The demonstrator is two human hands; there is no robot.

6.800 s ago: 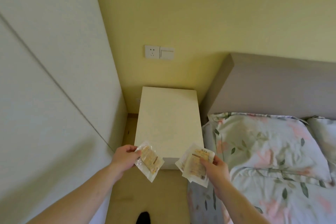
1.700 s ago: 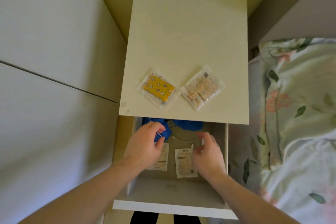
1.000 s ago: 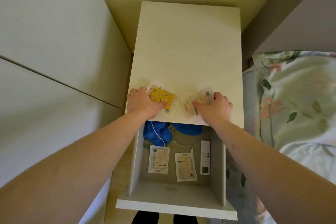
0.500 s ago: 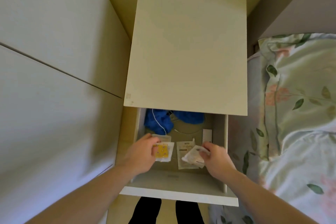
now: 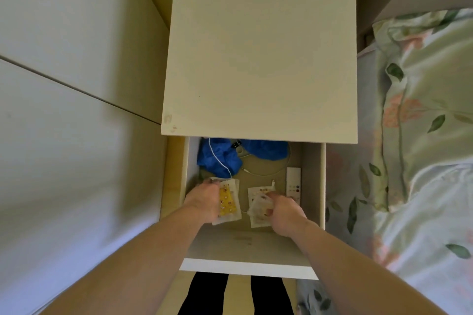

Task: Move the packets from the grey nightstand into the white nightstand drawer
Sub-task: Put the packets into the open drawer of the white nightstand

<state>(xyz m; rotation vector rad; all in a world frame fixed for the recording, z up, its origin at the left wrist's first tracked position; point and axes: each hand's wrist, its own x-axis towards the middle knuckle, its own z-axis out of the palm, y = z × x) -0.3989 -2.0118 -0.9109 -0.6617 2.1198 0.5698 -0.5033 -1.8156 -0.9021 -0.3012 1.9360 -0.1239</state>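
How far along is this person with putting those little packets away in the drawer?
Nearly done, it seems. The white nightstand top bears no packets. In the open white drawer, the left hand holds a yellow-patterned clear packet and the right hand a pale beige packet, each over another packet. Left: let go and shut the drawer.

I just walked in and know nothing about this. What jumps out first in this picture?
Two bare hands reach into an open white drawer below a cream nightstand top. The left hand holds a yellow patterned packet; the right hand holds a pale packet. At the drawer's back lies bright blue cloth, and a flowered pillow fills the right.
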